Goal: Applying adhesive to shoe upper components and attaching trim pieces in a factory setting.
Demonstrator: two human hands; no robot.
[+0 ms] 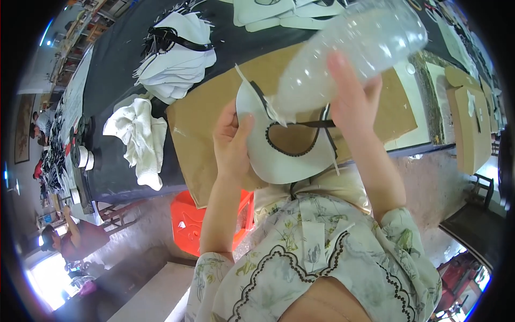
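My left hand [230, 142] grips the left edge of a white shoe upper [287, 170] with black trim and a beaded-looking dark edge around its opening. The thumb lies on top of the upper. In my right hand [351, 94] is a large translucent plastic bottle [370, 37], tilted with its narrow end down to the left. That end is over the black-edged upper part of the piece, by a pale strip; whether it touches cannot be told. Brown cardboard [196, 134] lies beneath both hands.
Stacked white uppers with black straps [174, 64] stand at the far left, a crumpled white cloth [140, 139] nearer. More white pieces [284, 13] lie at the back. Below the table's edge is a red plastic stool [188, 222]. A cardboard box [469, 123] is at right.
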